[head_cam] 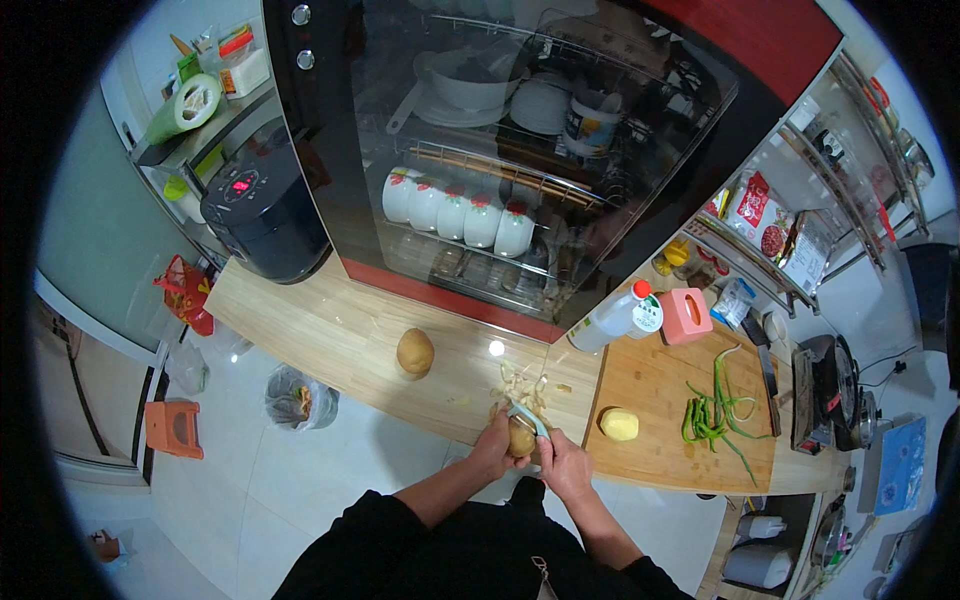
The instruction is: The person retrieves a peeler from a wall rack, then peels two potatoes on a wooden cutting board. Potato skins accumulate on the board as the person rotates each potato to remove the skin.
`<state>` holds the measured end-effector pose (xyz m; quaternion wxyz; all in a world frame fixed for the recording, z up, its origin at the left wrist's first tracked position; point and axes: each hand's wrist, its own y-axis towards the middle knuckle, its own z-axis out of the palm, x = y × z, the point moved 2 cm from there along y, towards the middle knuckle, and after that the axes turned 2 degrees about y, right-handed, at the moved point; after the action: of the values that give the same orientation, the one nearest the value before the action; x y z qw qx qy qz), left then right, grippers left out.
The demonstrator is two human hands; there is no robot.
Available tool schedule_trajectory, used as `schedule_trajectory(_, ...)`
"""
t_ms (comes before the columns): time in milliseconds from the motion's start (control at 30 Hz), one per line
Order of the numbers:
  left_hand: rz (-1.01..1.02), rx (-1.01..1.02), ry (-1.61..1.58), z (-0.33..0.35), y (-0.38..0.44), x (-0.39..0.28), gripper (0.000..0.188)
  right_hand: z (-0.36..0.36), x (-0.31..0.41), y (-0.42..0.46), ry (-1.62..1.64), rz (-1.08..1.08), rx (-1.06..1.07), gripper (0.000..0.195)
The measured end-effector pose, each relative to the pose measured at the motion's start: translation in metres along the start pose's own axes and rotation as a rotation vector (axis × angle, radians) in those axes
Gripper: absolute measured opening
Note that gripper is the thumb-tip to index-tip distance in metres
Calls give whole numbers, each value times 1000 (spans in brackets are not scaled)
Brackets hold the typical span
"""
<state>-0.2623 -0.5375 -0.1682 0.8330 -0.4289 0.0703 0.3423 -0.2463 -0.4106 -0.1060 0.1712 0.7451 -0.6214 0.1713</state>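
Near the counter's front edge, my left hand (493, 450) holds a partly peeled potato (522, 441). My right hand (564, 463) grips a light-blue vegetable peeler (529, 418), its head against the potato. A heap of potato peelings (525, 390) lies on the counter just beyond my hands. To the left an unpeeled potato (415, 351) rests on the wooden counter. On the wooden cutting board (652, 375) to the right sit a peeled potato (619, 424) and several green chili peppers or beans with scallions (716, 416), whose exact kind I cannot tell. A kitchen knife (766, 375) lies along the board's right edge.
A glass-fronted dish cabinet (450, 296) stands behind the counter, with a black rice cooker (262, 210) at left. Bottles (604, 322) and a pink container (685, 316) stand behind the board. A lined trash bin (301, 399) and an orange stool (174, 429) are on the floor.
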Motion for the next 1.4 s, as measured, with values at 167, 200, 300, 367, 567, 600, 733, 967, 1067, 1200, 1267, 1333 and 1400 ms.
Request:
schedule_trajectory(167,-4,-9,-22,-3,-5,0,52,9,-4,0,11,-16,-64,22)
schedule_trajectory(200,-22,-42,-23,-1,-9,-3,51,11,-4,0,16,-17,-53,23)
schedule_trajectory(300,-38,-52,-44,-6,-9,-2,48,12,-13,2,12,60,-25,25)
schedule_trajectory(367,-34,-8,-29,-11,-11,-2,49,14,-29,4,-16,147,11,27)
schedule_trajectory(567,-93,25,-51,-11,-15,-9,53,18,-41,4,-89,345,195,33)
schedule_trajectory(600,-90,46,-63,-12,-15,-8,54,18,-39,4,-49,370,197,33)
schedule_trajectory(733,-71,27,-89,-8,-17,-13,57,32,-52,2,238,350,133,37)
schedule_trajectory(967,-48,-12,-113,-10,-15,-15,52,14,-37,11,1387,963,607,36)
schedule_trajectory(1067,-28,-30,-107,-1,-21,-20,49,20,-45,15,1746,991,797,38)
schedule_trajectory(1200,-19,11,-82,-6,-17,-19,49,29,-47,15,1955,965,1009,38)
schedule_trajectory(1267,-23,-3,-73,-8,-18,-18,50,32,-50,13,1978,947,1044,39)
schedule_trajectory(1333,-25,-33,-68,-11,-16,-18,51,31,-47,16,2004,930,1075,40)
schedule_trajectory(1400,-3,30,-78,-18,-11,-16,52,21,-37,17,1668,918,745,39)
